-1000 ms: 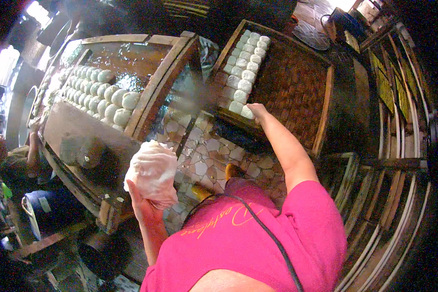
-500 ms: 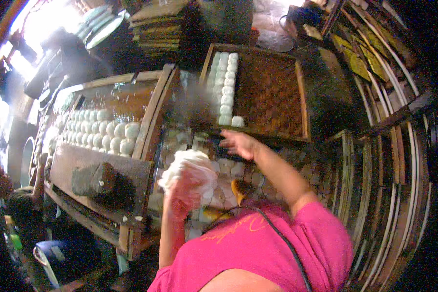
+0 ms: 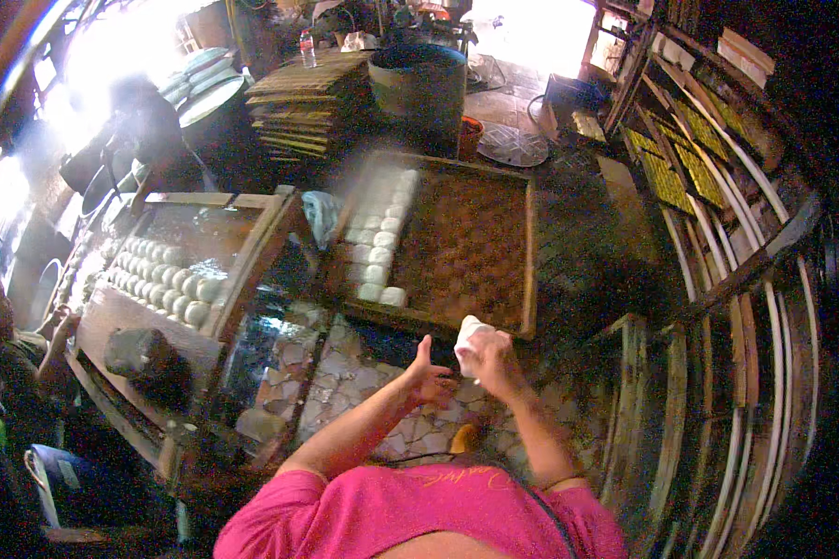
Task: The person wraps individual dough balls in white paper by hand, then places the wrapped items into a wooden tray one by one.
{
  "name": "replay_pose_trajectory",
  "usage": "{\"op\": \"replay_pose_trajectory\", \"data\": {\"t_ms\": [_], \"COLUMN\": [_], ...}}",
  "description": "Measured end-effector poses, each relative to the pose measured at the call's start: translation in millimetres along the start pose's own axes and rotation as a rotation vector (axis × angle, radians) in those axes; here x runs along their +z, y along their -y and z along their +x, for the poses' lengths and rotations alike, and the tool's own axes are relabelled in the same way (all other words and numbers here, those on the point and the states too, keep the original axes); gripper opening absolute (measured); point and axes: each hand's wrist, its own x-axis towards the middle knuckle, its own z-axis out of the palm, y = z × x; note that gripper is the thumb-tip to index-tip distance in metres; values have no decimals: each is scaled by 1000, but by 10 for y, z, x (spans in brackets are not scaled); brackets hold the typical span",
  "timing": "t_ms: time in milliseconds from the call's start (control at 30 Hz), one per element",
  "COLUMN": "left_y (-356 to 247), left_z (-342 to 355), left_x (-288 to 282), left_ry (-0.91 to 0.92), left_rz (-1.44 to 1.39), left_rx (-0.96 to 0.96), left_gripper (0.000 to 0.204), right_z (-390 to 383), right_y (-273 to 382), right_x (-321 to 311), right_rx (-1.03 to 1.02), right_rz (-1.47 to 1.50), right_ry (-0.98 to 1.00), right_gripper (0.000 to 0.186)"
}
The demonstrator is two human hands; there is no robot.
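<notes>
In front of me, my right hand (image 3: 500, 368) grips a bunched white cloth (image 3: 470, 337), part of which sticks up from the fingers. To its left is my left hand (image 3: 429, 380), thumb raised and fingers partly bent, with nothing seen in it. The two hands are close but apart, just short of the near edge of a wooden-framed tray (image 3: 531, 252) with a brown woven bottom. Rounded white blocks (image 3: 375, 274) stand in rows along the tray's left side, one at the near end of the newest-looking row.
A wooden bench (image 3: 149, 317) at left carries rows of white lumps (image 3: 171, 296) and a dark block (image 3: 143, 356). Another person's hand (image 3: 65, 321) is at its far left. Stacked woven boards (image 3: 308, 98) and a large drum (image 3: 419, 88) stand behind; slatted racks (image 3: 746, 298) line the right.
The white cloth, earlier a loose bundle at my left hand, is now smaller and in my right hand. My hands have come together; the view has shifted, showing more of the background.
</notes>
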Motion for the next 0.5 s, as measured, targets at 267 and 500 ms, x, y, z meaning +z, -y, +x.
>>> {"op": "replay_pose_trajectory", "data": {"t_ms": [267,500], "left_y": [-171,215], "left_z": [1403,1392], "left_x": [1733,2794], "left_ry": [483,672], "left_rz": [156,880], "left_rx": [52,285], "left_gripper": [40,57], "right_z": [-670,-1013], "right_y": [-687,-2268], "right_x": [-974,-1528], "right_rx": [-116,390], "right_rz": [-96,316], "right_ry": [-206,-463], "right_gripper": [20,15]}}
